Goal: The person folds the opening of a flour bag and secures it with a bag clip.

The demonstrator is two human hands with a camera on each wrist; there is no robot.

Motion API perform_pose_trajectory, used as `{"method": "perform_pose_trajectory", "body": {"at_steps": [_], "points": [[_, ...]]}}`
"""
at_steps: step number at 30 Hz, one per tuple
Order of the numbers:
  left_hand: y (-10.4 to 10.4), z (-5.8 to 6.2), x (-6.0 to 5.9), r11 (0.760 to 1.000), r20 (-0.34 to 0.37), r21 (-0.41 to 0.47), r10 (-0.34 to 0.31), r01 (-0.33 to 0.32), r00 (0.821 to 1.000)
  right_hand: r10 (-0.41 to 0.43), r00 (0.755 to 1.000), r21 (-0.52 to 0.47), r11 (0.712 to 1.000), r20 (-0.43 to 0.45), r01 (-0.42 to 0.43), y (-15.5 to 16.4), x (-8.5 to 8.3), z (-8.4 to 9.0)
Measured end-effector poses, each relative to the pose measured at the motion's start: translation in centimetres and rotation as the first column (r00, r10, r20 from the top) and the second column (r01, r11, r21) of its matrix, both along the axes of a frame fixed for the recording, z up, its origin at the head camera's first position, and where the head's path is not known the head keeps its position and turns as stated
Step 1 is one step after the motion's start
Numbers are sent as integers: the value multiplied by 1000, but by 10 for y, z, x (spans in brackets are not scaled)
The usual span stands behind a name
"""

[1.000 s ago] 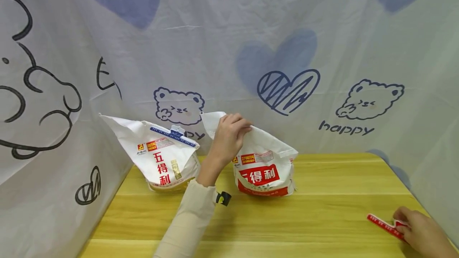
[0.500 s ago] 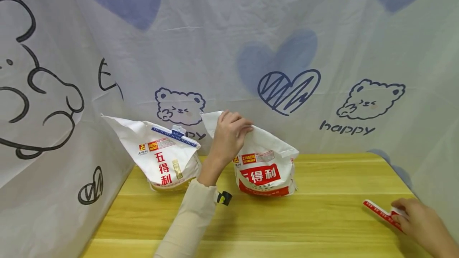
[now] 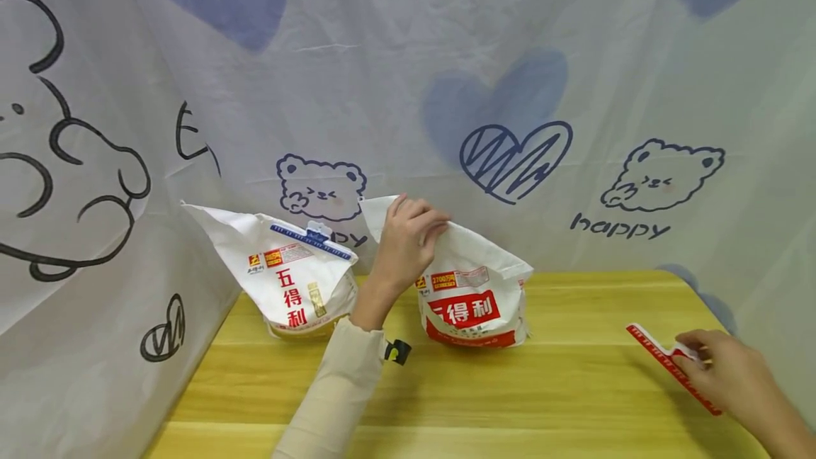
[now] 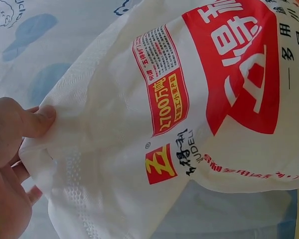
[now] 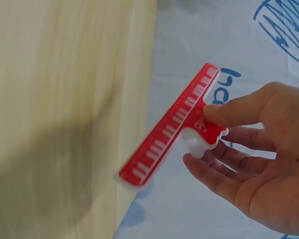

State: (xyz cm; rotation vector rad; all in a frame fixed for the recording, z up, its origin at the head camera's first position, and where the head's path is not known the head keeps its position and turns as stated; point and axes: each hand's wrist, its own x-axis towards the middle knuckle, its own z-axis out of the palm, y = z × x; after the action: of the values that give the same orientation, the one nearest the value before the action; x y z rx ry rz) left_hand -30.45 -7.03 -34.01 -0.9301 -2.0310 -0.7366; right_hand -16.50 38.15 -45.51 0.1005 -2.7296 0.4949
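My left hand pinches the folded top edge of a white flour bag with red print, which stands on the table. In the left wrist view the thumb lies on the near face of the bag's top, the other fingers partly hidden behind it. My right hand holds a red and white sealing clip in the air over the table's right side. In the right wrist view the thumb presses one side of the clip's handle, with fingers on the other side.
Left of the held bag stands another white flour bag, its top closed with a blue sealing clip. Both bags are near the back edge of the yellow wooden table. A printed curtain hangs behind and at the sides.
My right hand has lifted the red clip and moved it up and left, toward the bags. My left hand keeps its hold on the bag's top, nearly still.
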Motion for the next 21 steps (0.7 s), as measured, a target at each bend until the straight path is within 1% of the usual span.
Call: {"method": "perform_pose_trajectory", "body": {"at_steps": [2,5,8,11,15,17,21], "points": [[0,0,0,1000,7,-5,-5,5,1000,-7,1000,-14,1000,-13,7,-5,-1,2],[2,-1,1,1000,19,-11,-12,12,1000,-9,1000,-27,1000,-7,9,-12,-2,5],[2,0,1,1000,21,-11,-7,8,1000,9,999,-46,999,-32,-11,-16,-4,9],[1,0,1,1000,7,-4,-3,3,1000,30,997,-73,997,-74,-36,-23,-8,15],[-2,-1,1,1000,-24,25,0,1,1000,45,996,-112,992,-81,-54,-34,-15,24],[-2,-2,1,999,-30,44,-4,5,1000,53,994,-125,990,-98,-65,-40,-18,30],[0,-4,0,998,-29,67,-11,13,1000,65,985,-146,985,-161,-89,-50,-24,43]]}}
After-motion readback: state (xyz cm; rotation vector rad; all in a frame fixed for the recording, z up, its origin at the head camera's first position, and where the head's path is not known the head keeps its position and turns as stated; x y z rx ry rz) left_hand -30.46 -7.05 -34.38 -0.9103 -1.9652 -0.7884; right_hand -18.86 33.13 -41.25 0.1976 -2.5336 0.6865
